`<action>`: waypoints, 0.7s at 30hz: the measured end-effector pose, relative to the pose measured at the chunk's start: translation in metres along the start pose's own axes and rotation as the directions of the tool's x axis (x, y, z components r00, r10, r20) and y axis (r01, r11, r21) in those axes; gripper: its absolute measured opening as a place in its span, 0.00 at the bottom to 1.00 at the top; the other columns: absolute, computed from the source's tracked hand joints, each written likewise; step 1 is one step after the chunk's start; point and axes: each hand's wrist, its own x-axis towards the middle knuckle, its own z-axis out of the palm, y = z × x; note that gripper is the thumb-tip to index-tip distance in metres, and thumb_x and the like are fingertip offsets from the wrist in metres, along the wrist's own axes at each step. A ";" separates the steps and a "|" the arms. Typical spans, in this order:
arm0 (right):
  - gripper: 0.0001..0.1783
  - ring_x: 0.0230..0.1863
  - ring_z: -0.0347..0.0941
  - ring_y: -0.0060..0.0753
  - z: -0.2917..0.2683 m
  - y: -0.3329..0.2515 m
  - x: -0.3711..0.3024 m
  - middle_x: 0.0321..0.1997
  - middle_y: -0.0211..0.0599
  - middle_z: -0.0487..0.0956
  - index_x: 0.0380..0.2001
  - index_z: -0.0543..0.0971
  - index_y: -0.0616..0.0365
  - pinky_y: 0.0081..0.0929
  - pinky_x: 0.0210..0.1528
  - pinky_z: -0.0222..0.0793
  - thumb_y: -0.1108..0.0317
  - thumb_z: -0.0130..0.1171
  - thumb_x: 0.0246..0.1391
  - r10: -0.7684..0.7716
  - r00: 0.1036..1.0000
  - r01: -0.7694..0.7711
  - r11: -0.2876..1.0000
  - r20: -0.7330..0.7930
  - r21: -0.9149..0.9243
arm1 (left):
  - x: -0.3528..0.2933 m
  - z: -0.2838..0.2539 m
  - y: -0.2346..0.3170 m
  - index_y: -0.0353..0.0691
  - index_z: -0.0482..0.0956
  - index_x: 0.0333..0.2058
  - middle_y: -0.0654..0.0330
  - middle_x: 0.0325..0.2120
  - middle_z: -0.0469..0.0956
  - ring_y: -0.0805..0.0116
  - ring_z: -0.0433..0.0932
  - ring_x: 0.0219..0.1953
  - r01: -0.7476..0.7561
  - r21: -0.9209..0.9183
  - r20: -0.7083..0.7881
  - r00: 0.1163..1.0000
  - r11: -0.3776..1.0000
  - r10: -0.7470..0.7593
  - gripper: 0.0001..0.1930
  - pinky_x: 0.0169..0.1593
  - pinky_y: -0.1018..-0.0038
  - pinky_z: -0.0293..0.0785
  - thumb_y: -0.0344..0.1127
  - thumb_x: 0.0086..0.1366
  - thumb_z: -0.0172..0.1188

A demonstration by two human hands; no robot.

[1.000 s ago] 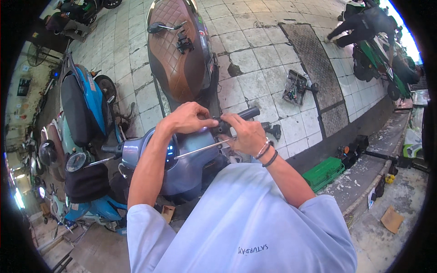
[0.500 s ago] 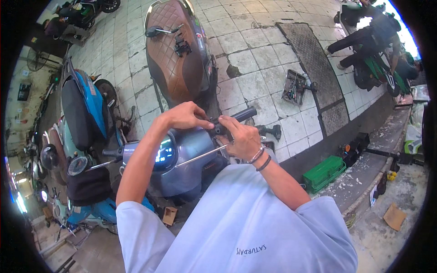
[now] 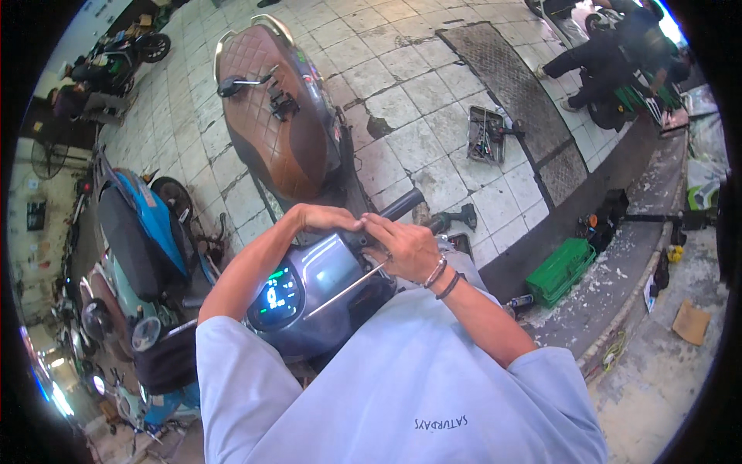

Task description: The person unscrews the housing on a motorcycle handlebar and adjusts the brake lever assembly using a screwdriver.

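My left hand (image 3: 328,219) and my right hand (image 3: 406,249) meet fingertip to fingertip over the right handlebar of a grey-blue scooter (image 3: 334,264), beside its black handlebar grip (image 3: 402,204). Tucked in my right hand is a long thin metal rod (image 3: 344,291), slanting down-left across the scooter's front; its other end is hidden in the palm. The left fingers are bent and pressed together at the handlebar; whatever lies between them is too small to make out. A lit round display (image 3: 275,297) glows under my left forearm.
On the brown quilted seat (image 3: 267,147) lie a mirror (image 3: 231,84) and a black bracket (image 3: 281,101). A tool tray (image 3: 485,138) sits on the tiles. Right stand a cordless drill (image 3: 457,219) and green crate (image 3: 562,272). Blue scooter (image 3: 147,213) is left; a person (image 3: 599,73) works far right.
The view has shifted, so the seat and handlebar appear further left. My left fingers have drawn in closer to the right fingertips. The rod stays in my right hand.
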 end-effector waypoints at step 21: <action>0.19 0.32 0.81 0.40 -0.004 -0.030 -0.004 0.37 0.33 0.82 0.38 0.83 0.53 0.39 0.33 0.78 0.60 0.81 0.46 0.225 0.971 -0.231 0.970 -0.076 -0.079 | 0.015 0.011 0.007 0.33 0.84 0.38 0.69 0.31 0.77 0.74 0.72 0.37 0.016 0.333 -0.037 0.999 0.943 -0.004 0.34 0.42 0.69 0.72 0.67 0.74 0.60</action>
